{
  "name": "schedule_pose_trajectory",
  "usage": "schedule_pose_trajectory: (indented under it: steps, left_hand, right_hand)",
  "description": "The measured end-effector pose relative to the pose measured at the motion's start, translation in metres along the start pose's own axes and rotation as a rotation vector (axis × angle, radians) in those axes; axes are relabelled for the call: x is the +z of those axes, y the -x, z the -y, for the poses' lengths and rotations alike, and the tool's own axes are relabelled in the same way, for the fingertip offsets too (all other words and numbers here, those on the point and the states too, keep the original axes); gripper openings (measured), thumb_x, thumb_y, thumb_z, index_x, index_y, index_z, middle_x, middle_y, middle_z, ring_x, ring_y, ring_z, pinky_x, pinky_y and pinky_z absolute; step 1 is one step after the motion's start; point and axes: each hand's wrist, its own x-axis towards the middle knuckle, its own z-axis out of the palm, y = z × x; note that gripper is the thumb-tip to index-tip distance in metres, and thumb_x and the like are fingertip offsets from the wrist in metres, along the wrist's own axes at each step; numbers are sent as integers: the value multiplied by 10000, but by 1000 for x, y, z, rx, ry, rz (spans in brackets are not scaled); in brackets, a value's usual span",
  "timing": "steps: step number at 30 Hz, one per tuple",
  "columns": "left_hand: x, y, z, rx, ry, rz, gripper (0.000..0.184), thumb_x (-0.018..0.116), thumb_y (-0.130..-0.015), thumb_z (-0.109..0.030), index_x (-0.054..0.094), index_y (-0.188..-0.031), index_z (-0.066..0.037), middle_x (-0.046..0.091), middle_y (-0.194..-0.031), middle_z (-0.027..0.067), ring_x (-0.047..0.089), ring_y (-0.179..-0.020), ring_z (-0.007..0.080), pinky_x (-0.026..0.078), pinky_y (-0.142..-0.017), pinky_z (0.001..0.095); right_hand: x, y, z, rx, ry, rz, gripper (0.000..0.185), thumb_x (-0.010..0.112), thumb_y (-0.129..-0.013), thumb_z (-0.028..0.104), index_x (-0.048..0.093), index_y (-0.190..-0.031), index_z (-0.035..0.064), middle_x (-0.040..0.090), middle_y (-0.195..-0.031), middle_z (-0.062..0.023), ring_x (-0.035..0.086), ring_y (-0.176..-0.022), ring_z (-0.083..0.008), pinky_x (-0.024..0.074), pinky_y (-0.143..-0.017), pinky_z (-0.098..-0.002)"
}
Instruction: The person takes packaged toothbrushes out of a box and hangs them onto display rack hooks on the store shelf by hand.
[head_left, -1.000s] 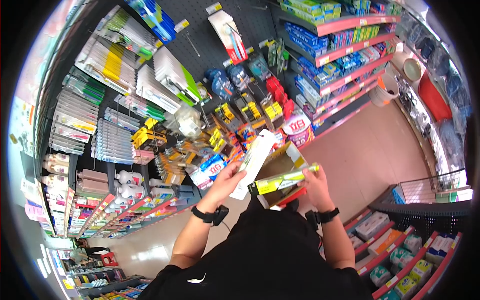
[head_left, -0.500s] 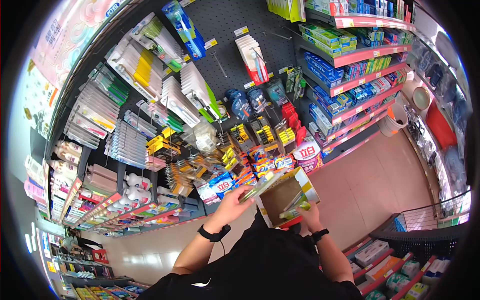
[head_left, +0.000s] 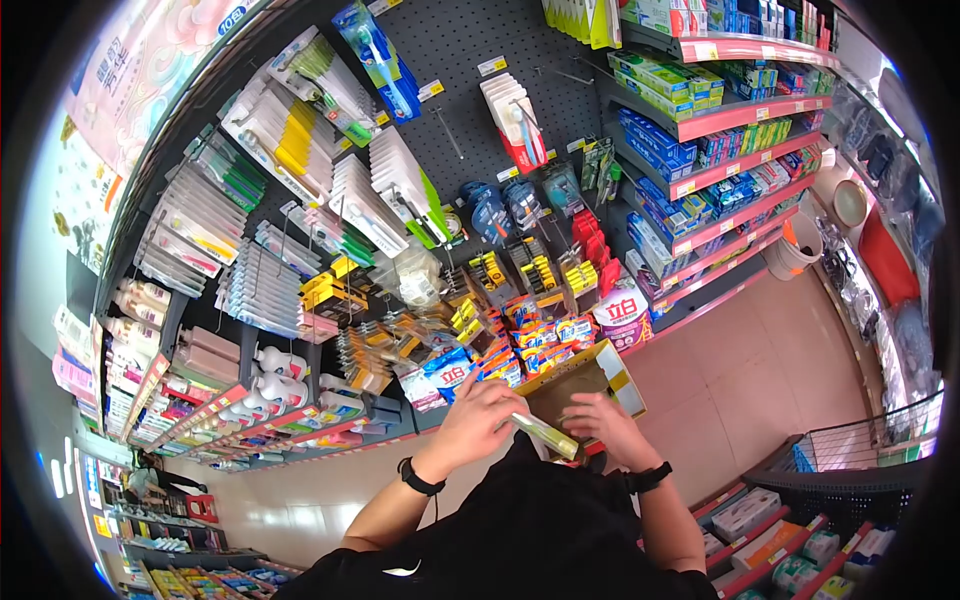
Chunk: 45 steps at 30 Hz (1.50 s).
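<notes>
My left hand (head_left: pixel 478 422) is closed on one end of a slim toothbrush pack (head_left: pixel 546 436), pale with a yellow-green end, which slants down to the right in front of my shirt. My right hand (head_left: pixel 608 430) is open with fingers curved and apart, just right of the pack's far end; I cannot tell if it touches it. Behind it is an open cardboard box (head_left: pixel 626 382) with yellow and white sides, its inside partly covered by the hand.
A pegboard (head_left: pixel 440 60) ahead carries hanging toothbrush packs (head_left: pixel 380 200). Detergent bags (head_left: pixel 622 318) line the low shelf. Toothpaste shelves (head_left: pixel 750 110) rise at right, with a white bucket (head_left: pixel 795 250) beyond. A wire basket (head_left: pixel 870 430) stands at lower right.
My right hand has let go of the green pack in the box and moved up, opening. The left hand has turned its pack from pointing up-right to down-right.
</notes>
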Motion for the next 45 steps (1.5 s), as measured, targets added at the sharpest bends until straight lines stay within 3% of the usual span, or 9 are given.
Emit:
schedule_pose_trajectory:
  steps: [4,10,14,16,19,23,41,43,45]
  left_hand:
    - [-1,-10,-10,101,-41,-21,326,691,-751,-48,706,-1035,-207,597,-1174,16,496,-1279,275,206,-1173,574]
    - [-4,-22,-24,55,-52,-338,447,705,-738,-23,695,-1151,-194,444,-1441,145,374,-1394,385,249,-1150,595]
    - [15,-21,-26,-188,522,-444,770,692,-811,-14,344,-1494,-97,312,-1529,201,350,-1429,343,378,-1102,497]
    - [25,-21,-28,-185,758,-435,723,631,-919,-54,227,-1518,-35,438,-1443,161,477,-1321,260,461,-1030,401]
    - [25,-14,-24,-536,1356,48,420,512,-1029,-115,405,-1429,-40,622,-1119,43,616,-1010,143,514,-904,314]
    - [22,-16,-38,-367,1277,29,336,620,-948,-18,541,-1274,-26,629,-1076,34,610,-981,109,515,-861,283]
    - [13,-16,-31,-343,1360,-158,436,622,-931,0,476,-1341,-26,617,-1110,49,603,-994,128,521,-860,301]
    - [10,-17,-35,-344,1397,-177,440,628,-923,7,472,-1334,-29,616,-1132,56,609,-1015,141,527,-868,314]
    - [9,-16,-35,-345,1432,-200,444,633,-916,14,468,-1326,-33,616,-1155,63,615,-1037,154,533,-876,327]
  right_hand:
    - [24,12,22,-33,309,349,403,578,-1001,184,502,-1356,9,633,-1165,-82,611,-1053,-142,495,-917,-292]
    - [43,22,29,-14,58,285,391,595,-968,87,475,-1338,54,614,-1164,-54,576,-1042,-110,483,-873,-261]
    - [49,19,29,-172,-2,190,440,611,-931,10,447,-1337,47,625,-1171,-77,586,-1060,-123,490,-900,-280]
    - [56,17,33,-185,-9,157,442,621,-910,-23,443,-1309,45,627,-1175,-92,587,-1071,-132,486,-905,-285]
    - [60,16,29,-324,31,47,396,641,-902,-31,446,-1230,74,655,-1124,-66,612,-1032,-116,474,-898,-271]
    - [65,18,33,-337,33,45,303,622,-926,-9,451,-1162,71,662,-1078,-60,612,-976,-97,471,-859,-247]
    - [61,23,31,-270,16,132,162,624,-930,9,556,-1076,34,656,-1031,-38,615,-951,-93,493,-858,-261]
    - [55,22,27,-239,98,119,193,657,-918,32,589,-1099,32,668,-978,-21,610,-752,-40,467,-602,-191]
    - [54,20,26,-272,83,56,210,669,-908,28,596,-1105,27,668,-970,-22,610,-740,-45,473,-611,-191]
